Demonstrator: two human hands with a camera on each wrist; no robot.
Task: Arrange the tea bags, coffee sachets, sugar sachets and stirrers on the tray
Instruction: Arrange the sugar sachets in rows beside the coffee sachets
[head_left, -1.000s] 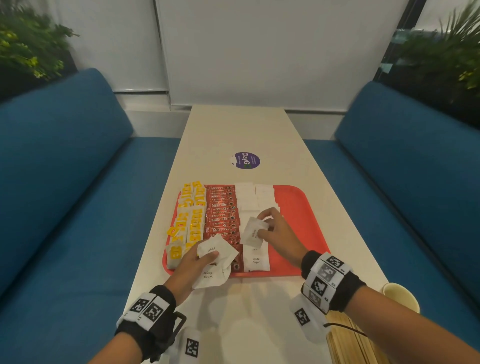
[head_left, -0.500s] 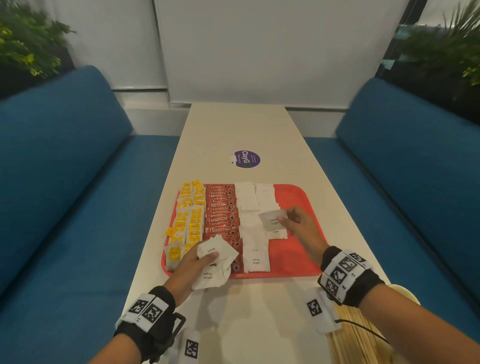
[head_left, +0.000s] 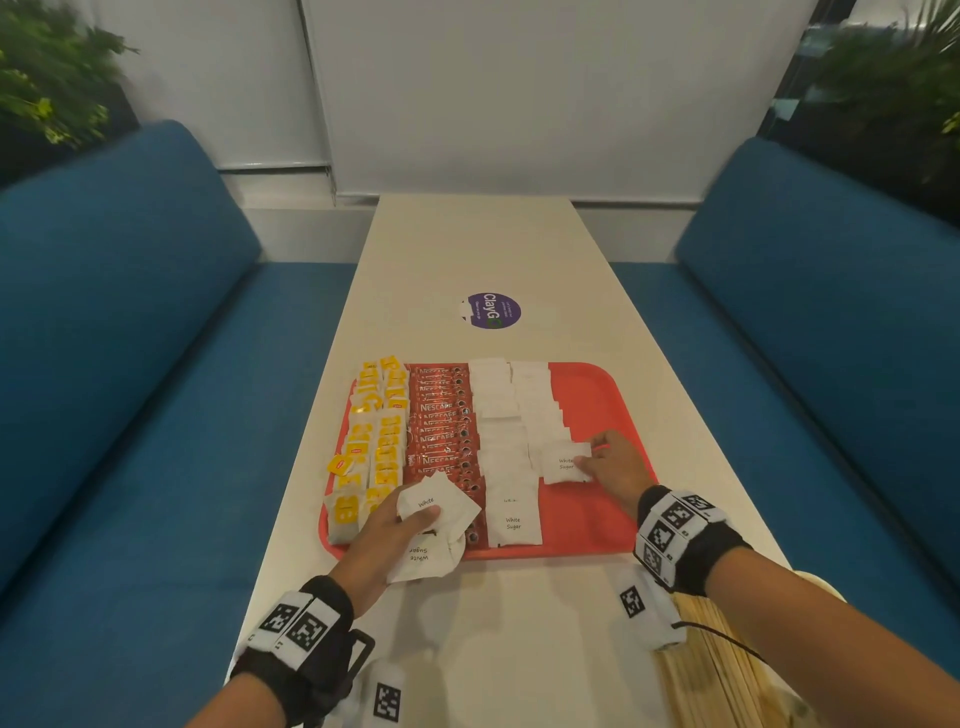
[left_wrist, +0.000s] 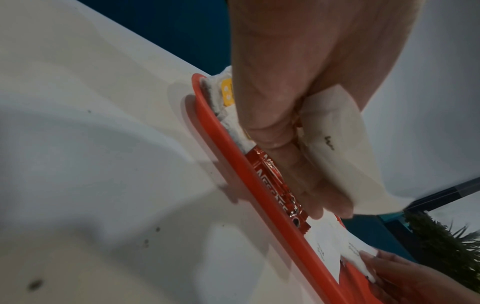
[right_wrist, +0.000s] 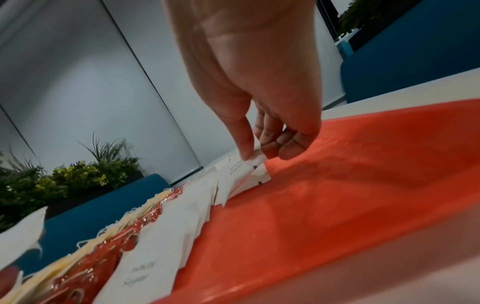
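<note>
Pinched between your right hand's (head_left: 615, 465) thumb and fingertips, one white paper sugar sachet (head_left: 564, 463) lies at the near end of the right white row on the flat red plastic tray (head_left: 597, 405); your left hand (head_left: 387, 535) grips a loose bunch of white sugar sachets (head_left: 441, 506) over the tray's near-left corner.
</note>
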